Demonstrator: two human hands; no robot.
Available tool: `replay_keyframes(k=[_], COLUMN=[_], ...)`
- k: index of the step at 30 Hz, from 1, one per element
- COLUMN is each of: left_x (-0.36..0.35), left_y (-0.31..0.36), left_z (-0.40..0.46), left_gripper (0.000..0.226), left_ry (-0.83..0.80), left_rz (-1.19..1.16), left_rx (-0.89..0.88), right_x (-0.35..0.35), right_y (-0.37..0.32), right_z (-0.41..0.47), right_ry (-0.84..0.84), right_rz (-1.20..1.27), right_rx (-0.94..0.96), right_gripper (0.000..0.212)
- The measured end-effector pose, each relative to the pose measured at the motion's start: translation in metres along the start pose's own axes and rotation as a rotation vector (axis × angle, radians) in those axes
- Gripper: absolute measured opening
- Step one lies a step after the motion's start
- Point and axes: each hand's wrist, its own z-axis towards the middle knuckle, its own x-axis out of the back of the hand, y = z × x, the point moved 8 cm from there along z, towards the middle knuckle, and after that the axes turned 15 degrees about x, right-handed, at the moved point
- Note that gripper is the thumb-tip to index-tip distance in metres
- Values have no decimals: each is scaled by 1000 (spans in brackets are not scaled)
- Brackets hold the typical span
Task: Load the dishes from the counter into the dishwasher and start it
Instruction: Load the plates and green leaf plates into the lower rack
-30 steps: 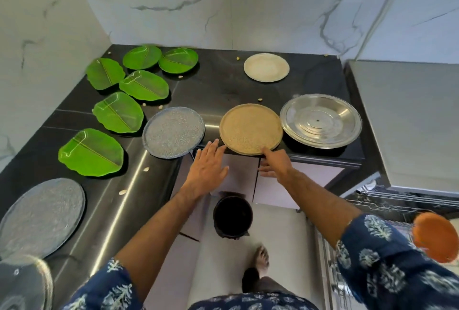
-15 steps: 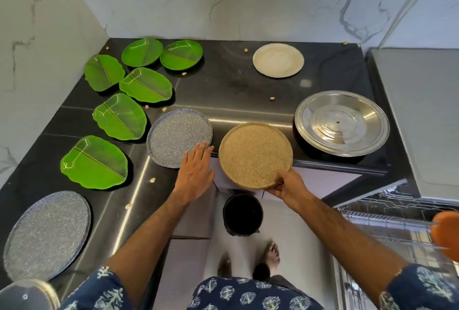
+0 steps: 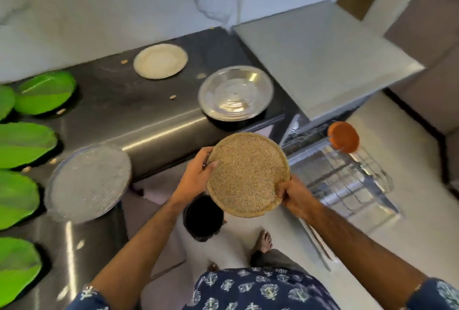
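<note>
Overhead, glossy black counter (image 3: 154, 120), marble wall (image 3: 124, 6)

The round speckled tan plate (image 3: 248, 174) is sandy brown with fine dark flecks. The leaf-shaped plates (image 3: 23, 144) are bright green. The round glitter-textured plate (image 3: 88, 183) is silver-grey. The steel dish (image 3: 236, 92) is mirror silver. The small round plate (image 3: 160, 60) is cream. The countertop (image 3: 139, 111) is glossy black. The wall (image 3: 111, 6) is white marble with grey veins. The round disc (image 3: 343, 137) is orange. The sleeves (image 3: 437, 294) are navy with a white leaf print.

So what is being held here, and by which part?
The speckled tan plate, gripped at its rim by both hands: left hand on the left edge, right hand on the lower right edge, clear of the counter.
</note>
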Motion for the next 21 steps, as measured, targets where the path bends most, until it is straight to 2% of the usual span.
replay_keyframes(k=[2, 4, 8, 12, 16, 18, 21], left_x=[-45, -92, -210, -335, -441, -487, -538], left_y=[21, 40, 76, 103, 122, 123, 94], left_z=[21, 42, 75, 108, 161, 201, 271], left_gripper=[29, 28, 26, 31, 27, 30, 38], left_ry=[-104, -198, -396, -496, -523, -466, -382], left_rz=[76, 212, 588, 839, 785, 753, 826], left_rx=[-42, -80, -226, -375, -349, -320, -228], right_x=[44, 91, 178, 259, 347, 392, 453], right_y=[-12, -26, -52, -41, -23, -15, -4], right_z=[-7, -14, -12, 27, 85, 118, 170], right_ry=[10, 30, -75, -206, -200, -172, -81], right_rz=[8, -28, -404, -737, -850, -864, -902], right_rx=[56, 106, 225, 154, 45, 34, 60], right_gripper=[25, 22, 15, 8, 24, 29, 49])
